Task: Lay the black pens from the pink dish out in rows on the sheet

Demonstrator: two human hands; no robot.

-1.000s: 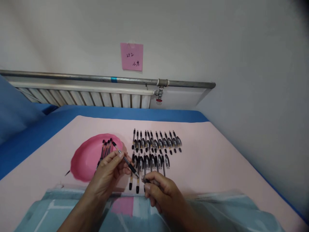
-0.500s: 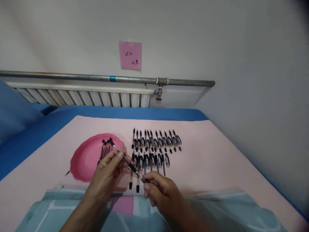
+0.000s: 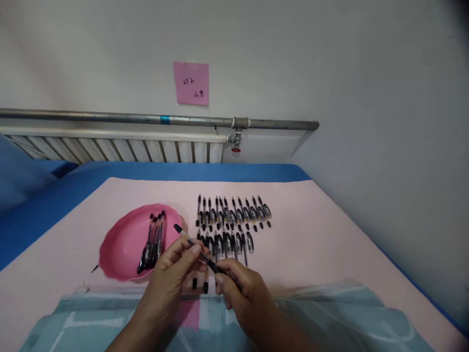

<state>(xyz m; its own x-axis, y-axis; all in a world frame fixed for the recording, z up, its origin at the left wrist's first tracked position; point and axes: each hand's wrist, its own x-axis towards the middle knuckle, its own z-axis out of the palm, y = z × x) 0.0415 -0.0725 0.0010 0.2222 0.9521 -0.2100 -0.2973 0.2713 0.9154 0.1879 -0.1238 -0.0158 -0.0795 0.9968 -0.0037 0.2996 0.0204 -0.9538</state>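
My left hand (image 3: 172,278) pinches a black pen (image 3: 196,252) by its middle, the pen slanting up to the left. My right hand (image 3: 240,293) is closed on the pen's lower end, where a cap seems to sit; the fingers hide it. Both hands hover over the near end of two rows of capped black pens (image 3: 229,225) laid side by side on the pink sheet (image 3: 311,239). To the left, a pink bowl (image 3: 120,242) holds several more pens (image 3: 151,244).
A blue mattress edge (image 3: 183,171) borders the pink sheet, with a radiator (image 3: 110,146) and a metal pipe (image 3: 146,118) behind. A pink note (image 3: 191,83) hangs on the wall. A teal patterned cloth (image 3: 330,318) covers my lap. A small dark piece (image 3: 94,268) lies left of the bowl.
My hands have come together: the right hand has closed onto the lower end of the pen that the left hand holds. The view has shifted slightly to the right.
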